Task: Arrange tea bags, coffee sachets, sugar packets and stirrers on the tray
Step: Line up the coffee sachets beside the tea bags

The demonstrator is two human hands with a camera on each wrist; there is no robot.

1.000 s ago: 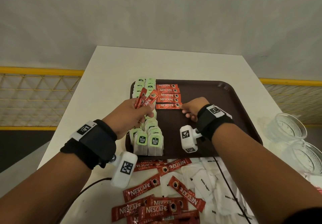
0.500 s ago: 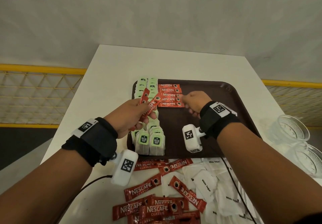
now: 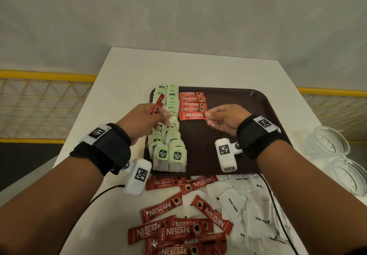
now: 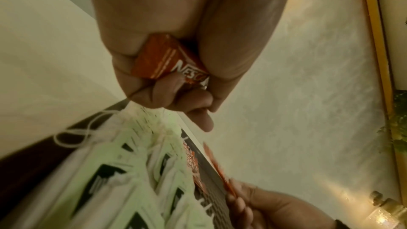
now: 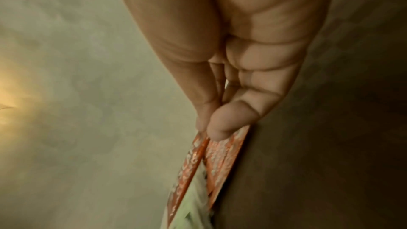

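Note:
A dark brown tray (image 3: 238, 103) lies on the white table. Two rows of green-tagged tea bags (image 3: 170, 151) fill its left side, beside a column of red coffee sachets (image 3: 191, 101). My right hand (image 3: 222, 118) pinches the right end of one red sachet (image 3: 193, 115) just below that column. My left hand (image 3: 147, 117) hovers over the tea bags and grips a red coffee sachet (image 3: 157, 106); its folded end (image 4: 169, 58) shows in the left wrist view. The right wrist view shows fingers (image 5: 222, 123) pinching a sachet (image 5: 189, 166).
Loose coffee sachets (image 3: 178, 233) and white sugar packets (image 3: 248, 211) are heaped on the table in front of the tray. Two glass bowls (image 3: 329, 145) stand at the right edge. A black cable (image 3: 278, 209) runs over the sugar packets.
One of the two sachets held by my left hand has passed to my right hand, which now holds it just below the column. My left hand drew back slightly left.

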